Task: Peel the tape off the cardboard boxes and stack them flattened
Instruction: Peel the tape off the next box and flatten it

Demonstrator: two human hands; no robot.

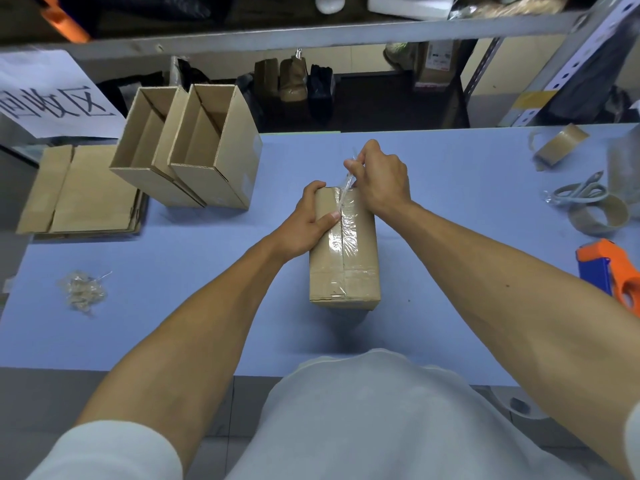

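Note:
A closed brown cardboard box [360, 271] lies in the middle of the blue table, with clear tape [341, 237] along its top seam. My left hand [304, 223] grips the box's far left edge, thumb pressed on the top beside the tape. My right hand [381, 178] pinches the far end of the tape strip, which is lifted off the box's far end. Two open boxes [194, 147] stand at the far left. A stack of flattened boxes [83, 192] lies left of them.
A crumpled wad of peeled tape [83, 291] lies at the near left. Along the right side sit tape rolls [599, 216], scissors [581, 192] and an orange and blue tape dispenser [613, 268]. A metal shelf [311, 32] runs behind the table.

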